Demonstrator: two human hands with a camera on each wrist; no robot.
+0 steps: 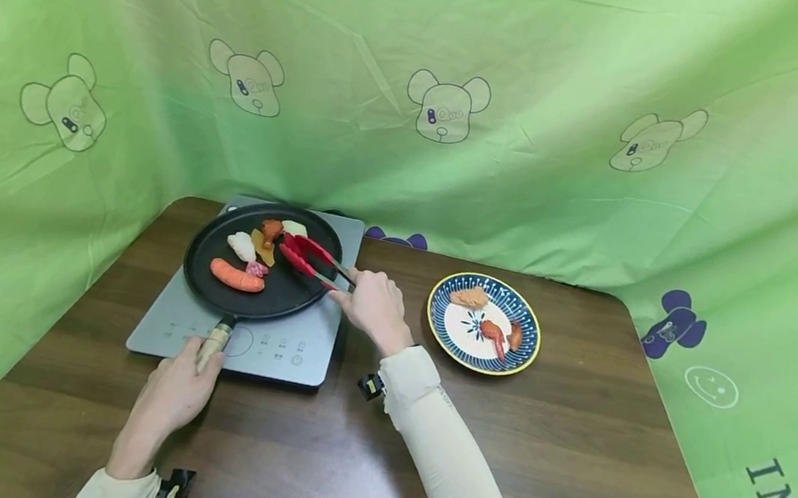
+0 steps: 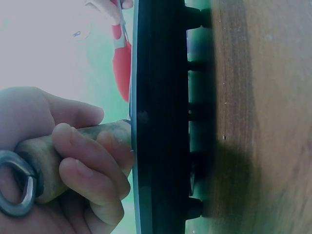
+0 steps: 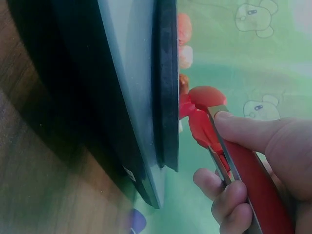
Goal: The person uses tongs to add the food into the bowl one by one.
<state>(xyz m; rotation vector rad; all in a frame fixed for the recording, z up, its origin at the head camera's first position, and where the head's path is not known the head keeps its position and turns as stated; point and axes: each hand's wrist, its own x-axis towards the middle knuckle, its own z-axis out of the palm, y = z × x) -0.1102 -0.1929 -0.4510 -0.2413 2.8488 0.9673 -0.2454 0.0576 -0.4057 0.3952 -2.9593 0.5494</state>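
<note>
My left hand (image 1: 178, 390) grips the wooden handle (image 1: 213, 345) of a round black frying pan (image 1: 284, 301). In the left wrist view the fingers curl round that handle, which ends in a metal ring (image 2: 22, 187). With my right hand (image 1: 378, 305) I hold red-tipped tongs (image 1: 307, 254) over the pan's right side; in the right wrist view thumb and fingers squeeze the tongs' arms. The tips are at the food, but whether they pinch a piece is unclear. In the pan lie a sausage (image 1: 236, 276), a white piece (image 1: 242, 246), a yellowish piece (image 1: 263, 248) and other small foods.
Beneath the pan is a grey induction cooktop (image 1: 163, 319) on the wooden table (image 1: 571, 440). To the right stands a blue-patterned plate (image 1: 457, 349) holding a few food pieces. A green curtain (image 1: 527, 198) surrounds the table's back and sides.
</note>
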